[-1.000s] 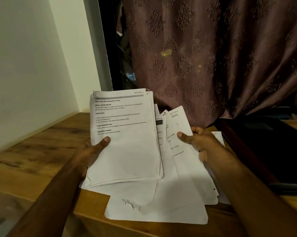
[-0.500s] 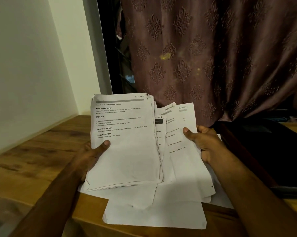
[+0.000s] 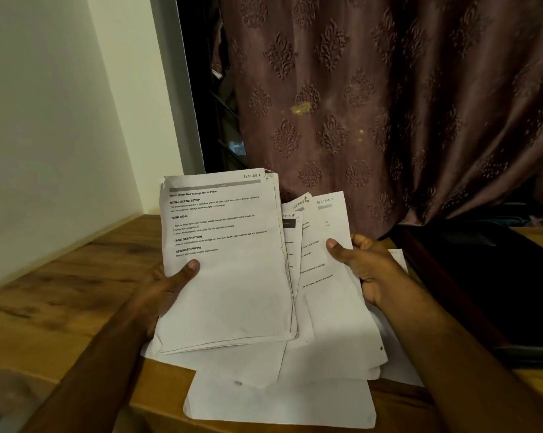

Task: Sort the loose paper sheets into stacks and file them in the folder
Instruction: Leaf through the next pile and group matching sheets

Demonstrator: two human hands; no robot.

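My left hand (image 3: 167, 289) grips a stack of printed sheets (image 3: 229, 276) headed "SECTION 1", thumb on its front, held tilted up above the wooden table (image 3: 61, 310). My right hand (image 3: 363, 264) pinches a sheet headed "SECTION 2" (image 3: 329, 292), thumb on top, fanned to the right of the stack. Between them, edges of other sheets (image 3: 295, 245) show, one marked "SECTION 6". More loose white sheets (image 3: 279, 398) lie flat on the table beneath both hands. No folder can be made out.
A patterned mauve curtain (image 3: 373, 104) hangs behind the table. A white wall (image 3: 45, 135) bounds the left side. A dark flat object (image 3: 488, 292) lies at the right, beside the papers. The table's front edge runs below the loose sheets.
Both hands have lifted the papers slightly. My right hand has drawn the "SECTION 2" sheet up and rightwards, fanning it further from the left stack.
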